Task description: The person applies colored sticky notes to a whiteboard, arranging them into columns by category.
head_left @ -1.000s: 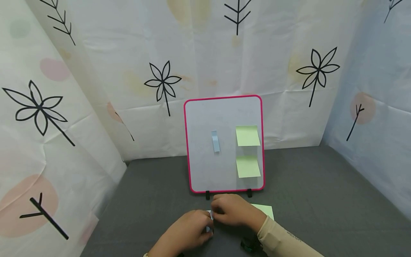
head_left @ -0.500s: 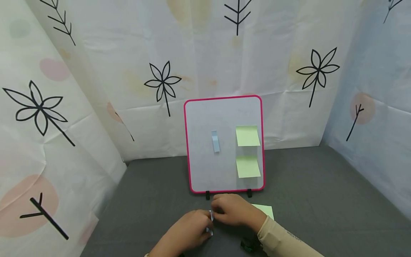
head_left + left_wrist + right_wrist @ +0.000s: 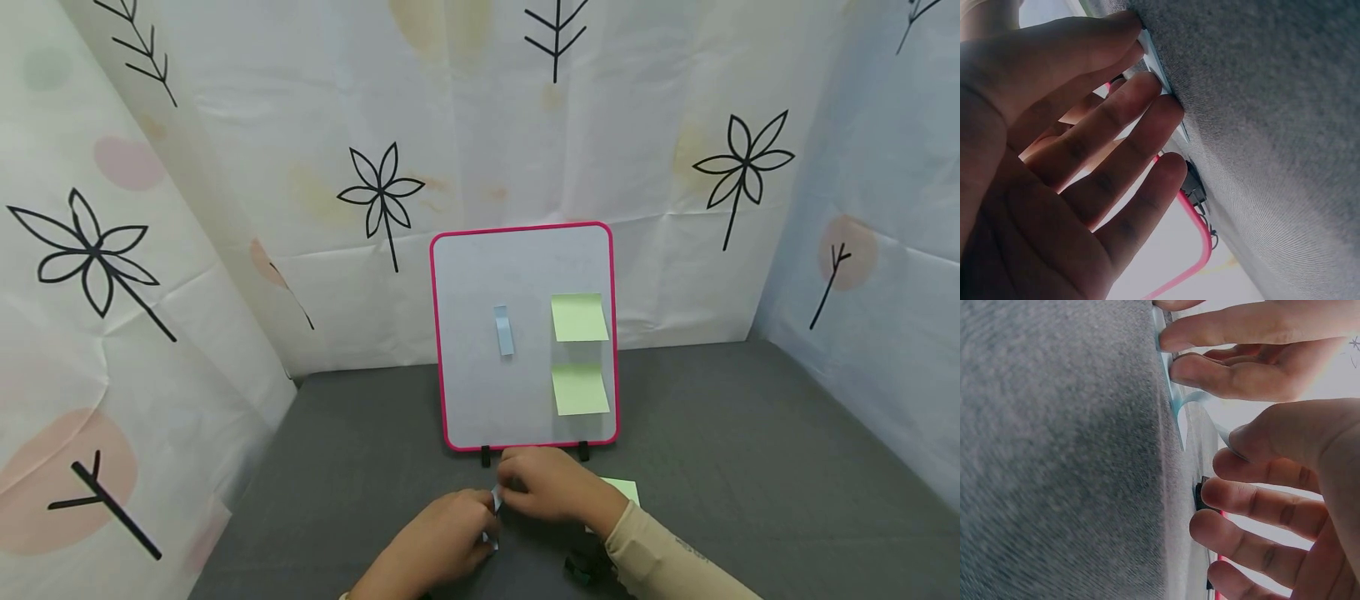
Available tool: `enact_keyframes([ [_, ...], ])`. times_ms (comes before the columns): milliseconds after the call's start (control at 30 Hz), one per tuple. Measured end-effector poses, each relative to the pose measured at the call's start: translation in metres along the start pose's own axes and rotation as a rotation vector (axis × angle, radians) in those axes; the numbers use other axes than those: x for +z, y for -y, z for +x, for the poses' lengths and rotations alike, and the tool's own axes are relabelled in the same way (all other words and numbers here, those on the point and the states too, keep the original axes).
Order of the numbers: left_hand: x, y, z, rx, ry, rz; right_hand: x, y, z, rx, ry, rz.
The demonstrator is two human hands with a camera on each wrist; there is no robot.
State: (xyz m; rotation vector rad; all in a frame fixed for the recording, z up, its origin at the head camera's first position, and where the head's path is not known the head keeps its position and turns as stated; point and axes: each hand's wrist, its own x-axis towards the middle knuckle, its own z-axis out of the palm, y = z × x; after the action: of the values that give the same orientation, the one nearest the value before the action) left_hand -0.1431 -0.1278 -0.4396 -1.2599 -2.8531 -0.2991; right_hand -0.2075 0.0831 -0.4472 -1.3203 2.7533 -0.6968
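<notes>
On the grey table in front of the whiteboard lies a narrow pad of light blue sticky notes (image 3: 1165,362). My left hand (image 3: 446,533) keeps it down, its fingertips (image 3: 1154,84) pressing along the pad with fairly straight fingers. My right hand (image 3: 558,492) pinches the end of the top blue sticky note (image 3: 1197,397) between thumb and forefinger. That note curls up from the pad in an arc, its lower part close to the pad. The other fingers of the right hand are spread loosely. From the head view the hands cover most of the pad.
A pink-framed whiteboard (image 3: 487,400) stands upright behind the hands on black feet (image 3: 485,456). It bears one blue sticky note (image 3: 503,331) and two green ones (image 3: 579,317). Another green sheet (image 3: 626,490) lies partly under the right forearm, near a small black object (image 3: 581,567). Patterned cloth walls surround the table.
My right hand has shifted slightly forward and to the right, drawing the end of the blue note away from the pad. The left hand stays in place.
</notes>
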Motion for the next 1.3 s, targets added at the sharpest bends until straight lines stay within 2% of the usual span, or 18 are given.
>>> enact_keyframes([
  [167,0.000,0.000,0.001,-0.004,0.015,-0.012,-0.003,0.000,-0.001,0.007,-0.011,0.014],
  [433,0.000,0.001,0.000,0.013,-0.013,0.007,-0.007,-0.001,0.000,0.019,-0.024,0.036],
  [600,-0.001,-0.001,0.000,-0.005,0.008,-0.005,-0.010,-0.001,0.000,0.021,-0.027,0.034],
  [833,-0.002,-0.001,0.001,0.007,0.004,0.025,-0.013,-0.002,-0.001,0.006,-0.050,0.023],
  [1067,-0.001,0.000,0.003,0.000,0.031,0.020,-0.015,-0.004,-0.003,0.006,-0.060,0.028],
  [1300,-0.001,-0.001,0.003,-0.008,0.032,0.019,-0.018,-0.003,-0.003,-0.002,-0.076,0.016],
])
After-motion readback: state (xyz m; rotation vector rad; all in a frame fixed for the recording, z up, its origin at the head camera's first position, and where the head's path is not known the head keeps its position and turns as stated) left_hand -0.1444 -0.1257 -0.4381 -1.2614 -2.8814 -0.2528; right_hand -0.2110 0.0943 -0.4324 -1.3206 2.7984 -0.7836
